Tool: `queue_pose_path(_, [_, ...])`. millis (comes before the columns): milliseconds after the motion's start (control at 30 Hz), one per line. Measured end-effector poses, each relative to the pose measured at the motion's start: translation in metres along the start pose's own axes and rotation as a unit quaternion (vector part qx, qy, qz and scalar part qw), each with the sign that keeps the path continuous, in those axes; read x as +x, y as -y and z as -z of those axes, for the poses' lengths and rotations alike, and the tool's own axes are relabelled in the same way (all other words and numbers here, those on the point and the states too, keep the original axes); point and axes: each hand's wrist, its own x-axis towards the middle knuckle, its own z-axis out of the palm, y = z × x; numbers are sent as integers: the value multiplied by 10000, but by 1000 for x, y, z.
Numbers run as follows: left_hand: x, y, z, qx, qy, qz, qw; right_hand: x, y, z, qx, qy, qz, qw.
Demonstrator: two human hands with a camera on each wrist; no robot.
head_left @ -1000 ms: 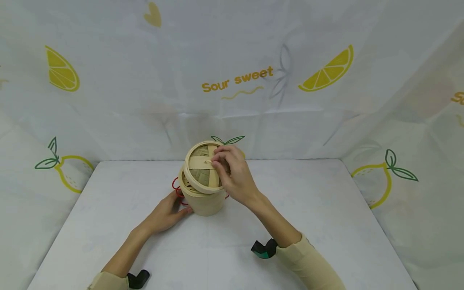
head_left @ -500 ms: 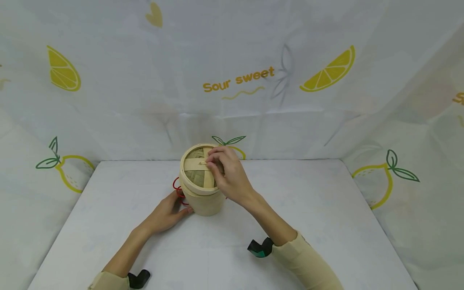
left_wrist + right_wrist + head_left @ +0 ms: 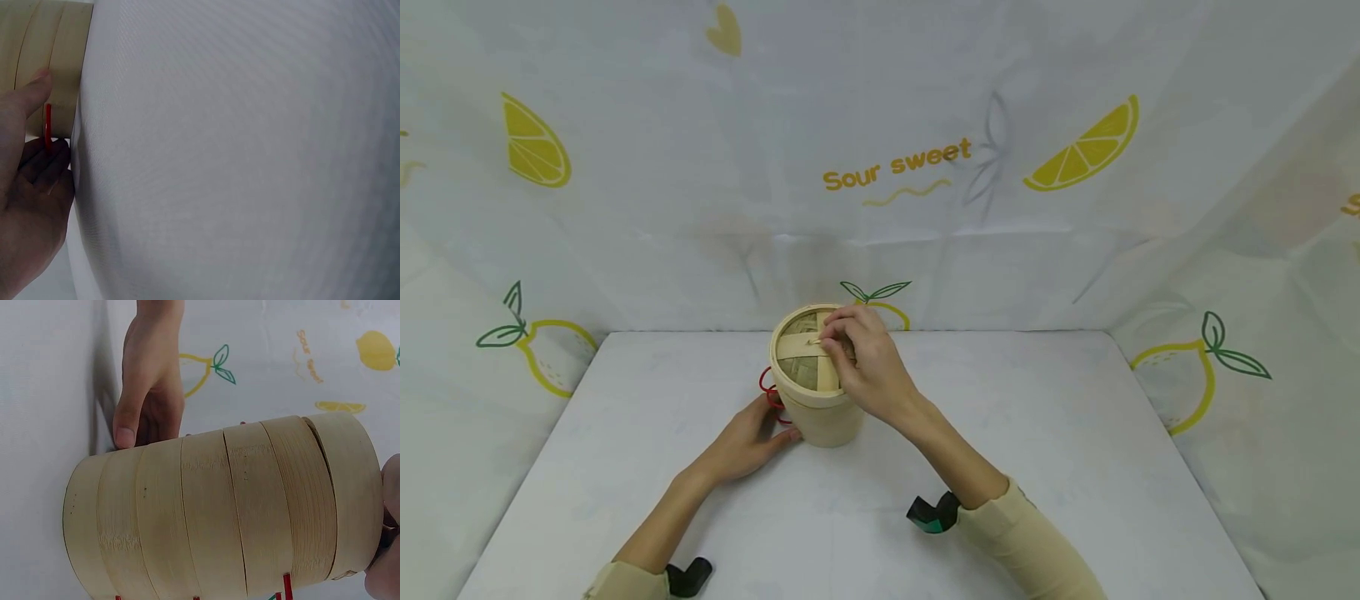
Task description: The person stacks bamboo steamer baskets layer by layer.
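Observation:
A stack of round bamboo steamers stands upright at the middle of the table, red loops on its sides. On top sits the woven lid, crossed by pale strips. My right hand pinches the small tie at the lid's centre between thumb and fingers. In the right wrist view, a thin gap shows along part of the seam between lid and stack. My left hand holds the stack low on its left, thumb in front; the left wrist view shows its fingers beside a red loop.
The white table extends to both sides of the stack. Behind it hangs a white curtain printed with lemons and lettering. Black camera mounts are strapped at the wrists.
My right hand has brought the lid left and down, from tilted over the stack's right side to seated on its top. The left hand has stayed in place.

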Motion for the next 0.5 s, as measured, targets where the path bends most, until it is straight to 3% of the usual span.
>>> queue_pose_path(500, [-1,0,0,42,36,54,10000,2,0,-5,-14,79,-184,9998])
